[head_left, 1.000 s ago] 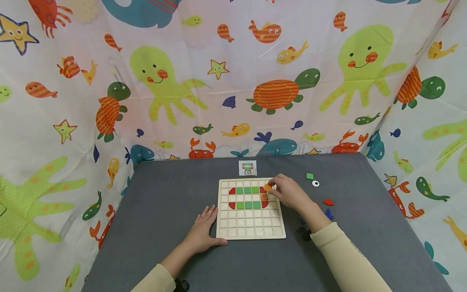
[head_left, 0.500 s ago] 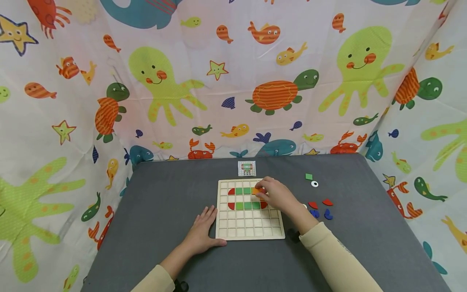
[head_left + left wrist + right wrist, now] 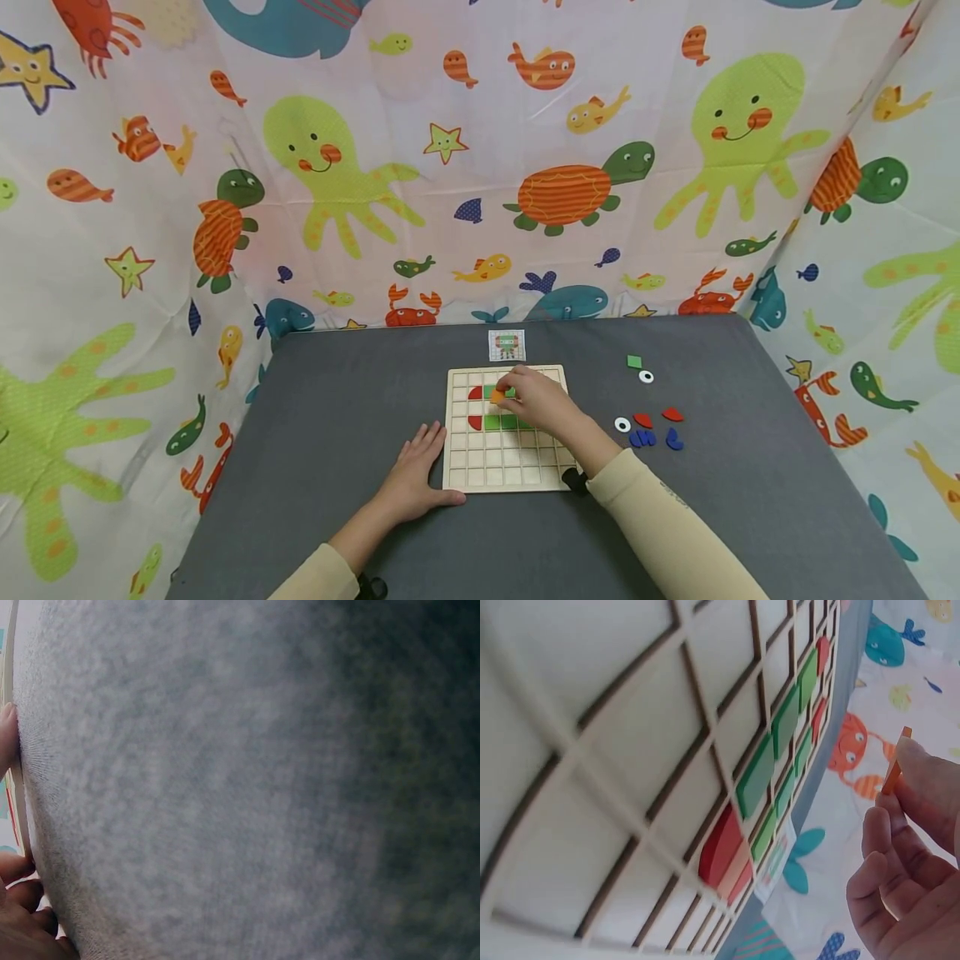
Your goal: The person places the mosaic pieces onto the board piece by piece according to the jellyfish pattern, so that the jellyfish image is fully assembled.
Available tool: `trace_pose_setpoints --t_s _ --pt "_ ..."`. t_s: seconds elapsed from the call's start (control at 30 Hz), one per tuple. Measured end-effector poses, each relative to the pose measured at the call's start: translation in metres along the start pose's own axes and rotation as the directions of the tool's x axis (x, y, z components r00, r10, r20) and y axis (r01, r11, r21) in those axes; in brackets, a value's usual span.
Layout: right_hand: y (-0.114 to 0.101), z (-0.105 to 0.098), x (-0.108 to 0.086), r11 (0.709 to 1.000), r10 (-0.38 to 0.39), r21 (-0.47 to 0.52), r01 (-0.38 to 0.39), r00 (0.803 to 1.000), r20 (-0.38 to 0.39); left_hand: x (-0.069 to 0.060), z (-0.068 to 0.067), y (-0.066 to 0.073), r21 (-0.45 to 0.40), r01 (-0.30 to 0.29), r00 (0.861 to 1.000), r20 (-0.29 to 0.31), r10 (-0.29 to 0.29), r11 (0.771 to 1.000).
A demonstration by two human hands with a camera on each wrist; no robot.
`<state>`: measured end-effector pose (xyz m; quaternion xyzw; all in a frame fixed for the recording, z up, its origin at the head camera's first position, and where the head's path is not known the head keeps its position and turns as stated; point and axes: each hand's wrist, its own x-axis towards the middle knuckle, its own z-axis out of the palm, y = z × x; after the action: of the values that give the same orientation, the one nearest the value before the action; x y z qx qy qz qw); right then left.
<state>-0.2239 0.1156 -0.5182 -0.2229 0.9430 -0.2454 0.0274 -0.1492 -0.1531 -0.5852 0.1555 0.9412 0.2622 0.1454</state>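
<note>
Right grip (image 3: 536,400): pinching flat orange tile (image 3: 893,771) over pale wooden grid board (image 3: 513,457).
Left grip (image 3: 420,471): straight-fingered, touching board's left edge.
Blue curved pieces (image 3: 672,442): on grey bench (image 3: 352,392), right of both grips.

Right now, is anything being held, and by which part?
Yes: the right hand pinches an orange piece by the side nearest it, between thumb and fingers. The left hand touches the edge of the board.

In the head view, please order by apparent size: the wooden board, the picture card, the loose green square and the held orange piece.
1. Wooden board
2. Picture card
3. Loose green square and held orange piece, not ranked: the right hand partly covers the latter.
</note>
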Motion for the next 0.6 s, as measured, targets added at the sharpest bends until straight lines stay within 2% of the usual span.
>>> trace_pose_setpoints --t_s 0.37,0.6 --pt "-0.017 0.025 0.020 0.998 0.037 -0.048 -0.036 0.999 0.031 0.002 0.001 0.000 0.005 -0.005 1.000 0.002 0.005 1.000" --pt "-0.021 0.040 0.033 0.990 0.057 -0.133 -0.050 0.997 0.047 0.000 0.001 -0.001 -0.001 -0.011 1.000 -0.010 0.011 1.000"
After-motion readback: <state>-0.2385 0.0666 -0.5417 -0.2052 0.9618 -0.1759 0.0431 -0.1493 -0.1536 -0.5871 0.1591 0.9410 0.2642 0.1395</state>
